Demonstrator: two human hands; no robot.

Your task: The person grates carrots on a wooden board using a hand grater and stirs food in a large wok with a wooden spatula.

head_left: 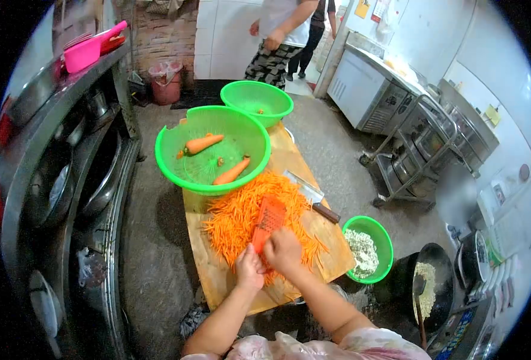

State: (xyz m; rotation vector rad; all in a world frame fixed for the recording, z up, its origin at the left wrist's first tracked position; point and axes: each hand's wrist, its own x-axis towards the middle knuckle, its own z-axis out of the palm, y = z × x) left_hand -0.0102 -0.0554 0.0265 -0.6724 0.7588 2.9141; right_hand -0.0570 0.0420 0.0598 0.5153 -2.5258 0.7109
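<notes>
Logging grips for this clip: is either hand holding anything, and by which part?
The left hand grips the orange grater by its near end. The right hand is closed at the grater; whether it holds anything is hidden.

one head view over the wooden board (198,258)

the lens, worn on the head at the board's near end, looks forward and down along it. the board lies close, near mid-view; the wide circle takes in shelves (125,96) left of it, a trolley (387,171) right, a tiled wall (229,36) beyond.
</notes>
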